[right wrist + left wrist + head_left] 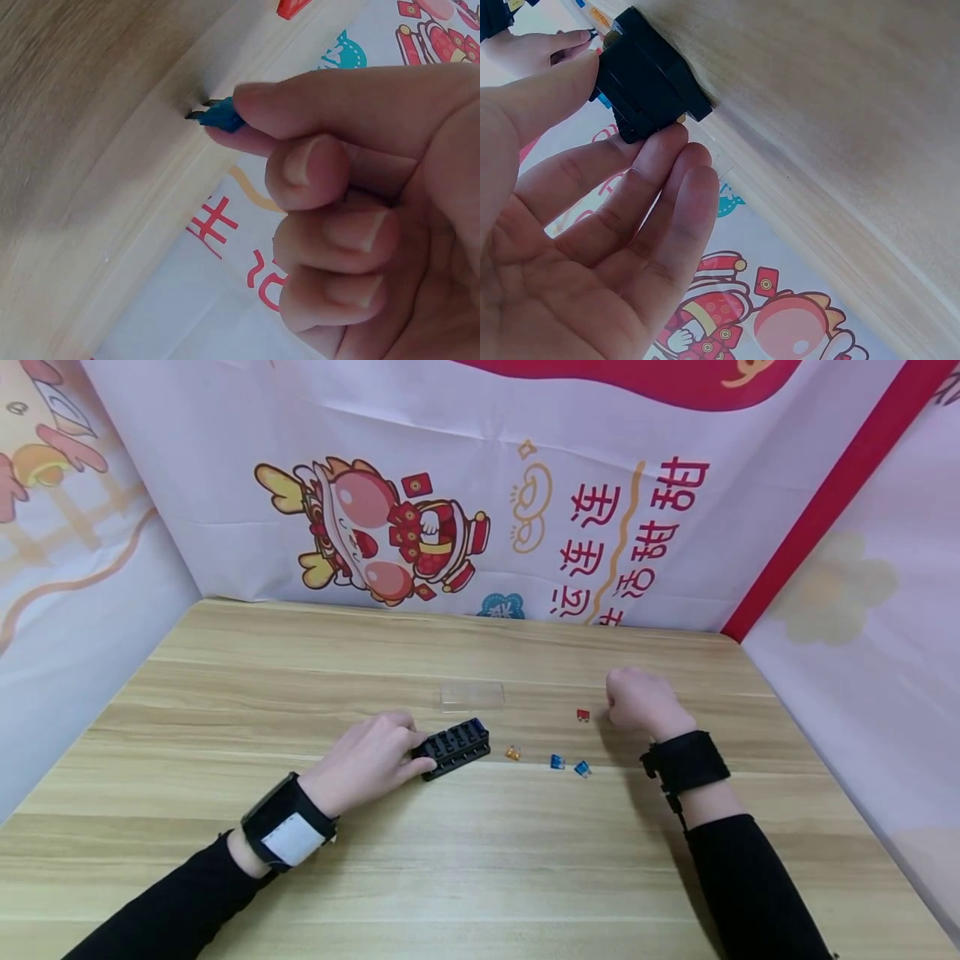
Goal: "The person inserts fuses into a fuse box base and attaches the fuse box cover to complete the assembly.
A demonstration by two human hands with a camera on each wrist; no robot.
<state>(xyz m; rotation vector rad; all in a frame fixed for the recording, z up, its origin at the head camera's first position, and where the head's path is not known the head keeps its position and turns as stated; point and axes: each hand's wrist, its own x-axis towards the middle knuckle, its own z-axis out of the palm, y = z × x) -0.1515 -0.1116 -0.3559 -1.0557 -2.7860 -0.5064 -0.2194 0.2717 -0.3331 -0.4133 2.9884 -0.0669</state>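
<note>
My left hand (367,756) pinches the left end of a black fuse block (456,748) between thumb and fingers, and the block sits on the table. A dark blue spot shows at the block's right end. In the left wrist view the black end of the block fills the pinch. Farther right, my right hand (647,703) holds a blue blade fuse (221,115) between thumb and index finger, its two metal prongs pointing away from the fingertips. The other fingers are curled into the palm. That fuse is hidden in the head view.
A red blade fuse (582,715) lies left of my right hand. Nearer the block are an orange fuse (513,752), a blue fuse (557,762) and another blue fuse (582,768). A clear plastic cover (472,696) lies behind the block. Printed cloth (450,435) hangs behind the table.
</note>
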